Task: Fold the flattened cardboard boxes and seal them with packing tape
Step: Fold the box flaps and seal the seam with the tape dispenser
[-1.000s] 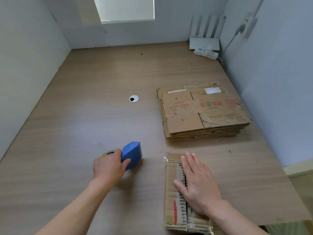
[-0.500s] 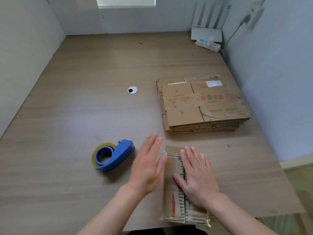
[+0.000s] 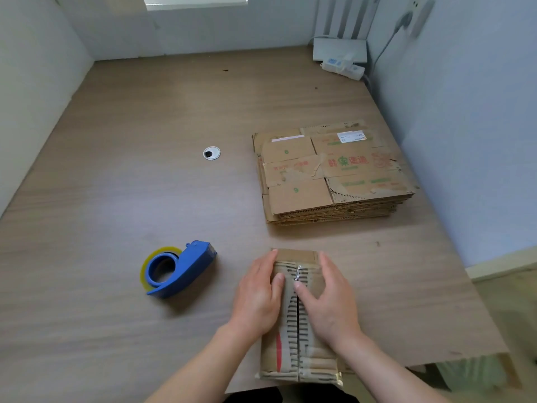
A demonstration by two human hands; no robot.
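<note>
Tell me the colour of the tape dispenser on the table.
The tape dispenser is blue, holding a yellowish tape roll; the head view shows it.

My cardboard box is matt, rough corrugated paper under a glossy tape strip; the tape dispenser is smooth blue plastic; my tabletop is matt wood-grain.
</note>
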